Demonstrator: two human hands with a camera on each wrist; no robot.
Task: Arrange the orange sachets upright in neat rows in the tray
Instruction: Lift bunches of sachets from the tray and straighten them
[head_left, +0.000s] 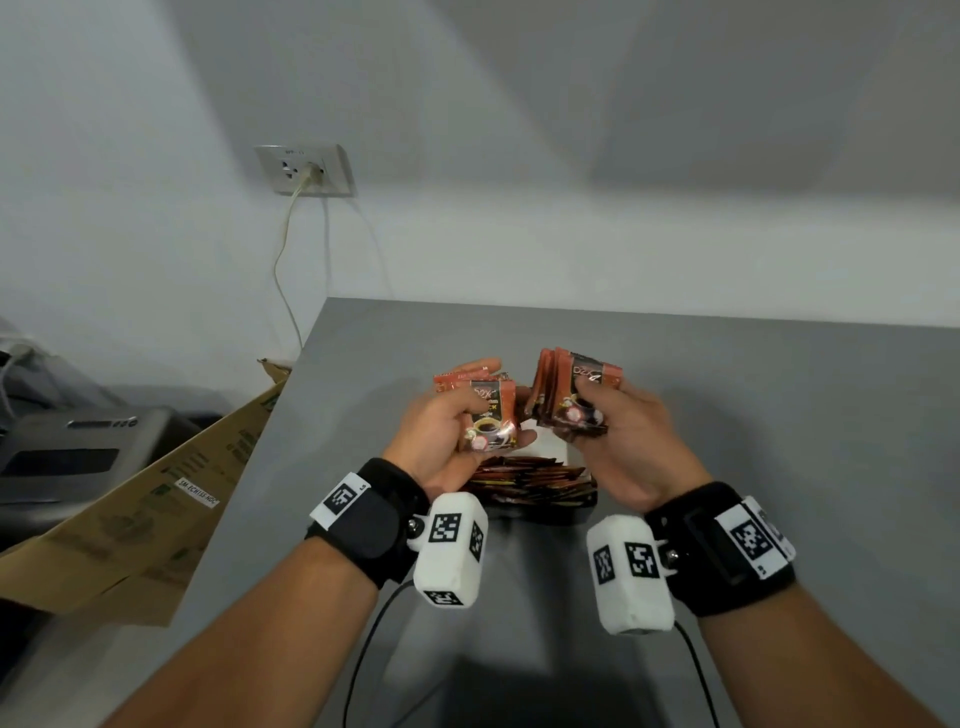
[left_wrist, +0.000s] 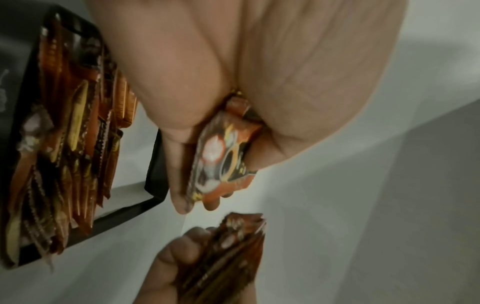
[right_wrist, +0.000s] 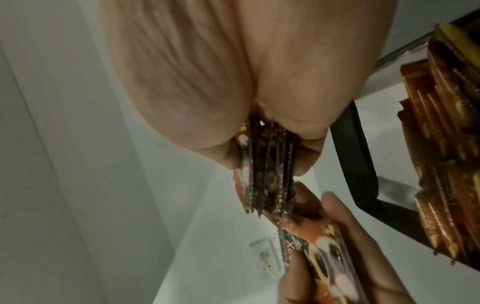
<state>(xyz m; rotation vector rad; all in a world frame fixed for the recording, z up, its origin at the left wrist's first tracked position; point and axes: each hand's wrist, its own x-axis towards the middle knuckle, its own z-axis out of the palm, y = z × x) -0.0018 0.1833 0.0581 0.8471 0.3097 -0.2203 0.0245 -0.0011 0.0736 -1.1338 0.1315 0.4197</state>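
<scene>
My left hand (head_left: 457, 431) holds a small bunch of orange sachets (head_left: 491, 413) above the grey table, thumb on the front one; the same bunch (left_wrist: 221, 160) shows in the left wrist view. My right hand (head_left: 605, 431) grips a thicker fanned stack of orange sachets (head_left: 576, 395), seen edge-on (right_wrist: 267, 172) in the right wrist view. Both hands hover just beyond the black tray (head_left: 550, 512), whose rim (left_wrist: 155, 170) is partly hidden by my hands. Several sachets (head_left: 530, 478) stand on edge in rows inside it (left_wrist: 67, 131) (right_wrist: 446, 164).
The grey table (head_left: 779, 467) extends right and forward of the tray. A cardboard box (head_left: 156, 509) leans at the table's left edge, with a dark machine (head_left: 67, 457) behind it. A wall socket (head_left: 306, 169) with a cord sits on the white wall.
</scene>
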